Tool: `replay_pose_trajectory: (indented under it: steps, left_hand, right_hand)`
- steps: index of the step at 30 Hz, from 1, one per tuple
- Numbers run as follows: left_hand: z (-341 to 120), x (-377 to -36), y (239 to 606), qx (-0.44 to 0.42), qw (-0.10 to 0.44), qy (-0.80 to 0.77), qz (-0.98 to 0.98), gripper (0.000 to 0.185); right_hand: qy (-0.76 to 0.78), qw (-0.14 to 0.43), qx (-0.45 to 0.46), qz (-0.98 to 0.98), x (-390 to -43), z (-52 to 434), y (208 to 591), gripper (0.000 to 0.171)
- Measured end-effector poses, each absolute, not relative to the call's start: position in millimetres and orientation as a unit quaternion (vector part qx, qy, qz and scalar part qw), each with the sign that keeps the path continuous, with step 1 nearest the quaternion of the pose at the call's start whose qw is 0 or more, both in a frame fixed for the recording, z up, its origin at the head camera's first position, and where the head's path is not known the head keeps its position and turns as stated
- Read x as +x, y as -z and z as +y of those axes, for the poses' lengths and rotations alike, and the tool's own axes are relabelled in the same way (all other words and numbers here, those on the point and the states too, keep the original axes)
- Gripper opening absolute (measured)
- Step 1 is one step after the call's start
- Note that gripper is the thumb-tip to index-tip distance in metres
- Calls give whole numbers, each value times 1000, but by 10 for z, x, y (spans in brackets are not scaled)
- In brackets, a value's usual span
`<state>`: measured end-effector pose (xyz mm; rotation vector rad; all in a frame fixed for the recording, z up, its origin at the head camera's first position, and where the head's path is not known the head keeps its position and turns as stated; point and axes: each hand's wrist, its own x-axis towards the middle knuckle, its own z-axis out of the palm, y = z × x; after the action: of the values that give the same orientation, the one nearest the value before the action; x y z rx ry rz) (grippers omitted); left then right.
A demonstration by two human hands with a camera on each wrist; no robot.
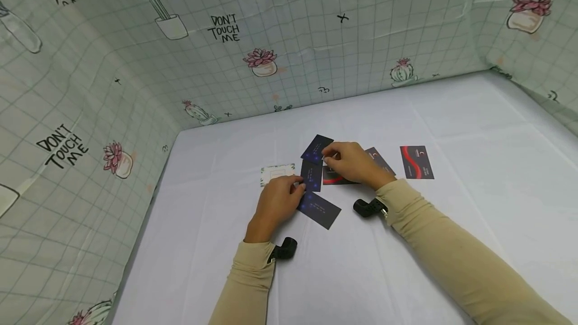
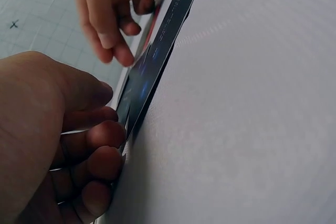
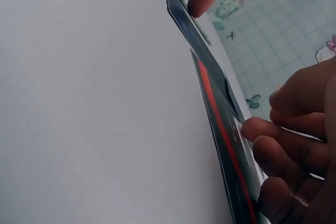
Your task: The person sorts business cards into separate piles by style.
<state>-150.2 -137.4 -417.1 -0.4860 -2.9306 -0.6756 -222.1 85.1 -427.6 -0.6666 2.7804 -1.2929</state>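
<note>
Several cards lie spread on the white desk (image 1: 451, 245). The left hand (image 1: 276, 203) rests with curled fingertips on a dark blue card (image 1: 311, 175), beside another blue card (image 1: 321, 209) nearer the person. The right hand (image 1: 352, 162) pinches the edge of a third blue card (image 1: 316, 148), apparently lifting it slightly. A red-and-black card (image 1: 416, 162) lies apart to the right, a white card (image 1: 276, 172) to the left.

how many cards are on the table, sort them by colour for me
Dark blue cards: 3
Black-and-red cards: 2
Grey card: 1
White card: 1
Total: 7, unless a hand hides more.
</note>
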Motion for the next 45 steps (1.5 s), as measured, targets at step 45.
replay_pose_trajectory:
  steps: [45]
  left_hand:
    - [-1316, -1367, 4105, -160, 65, 140, -975, 24]
  right_hand:
    - [324, -2, -213, 922, -2195, 765, 4228, 23]
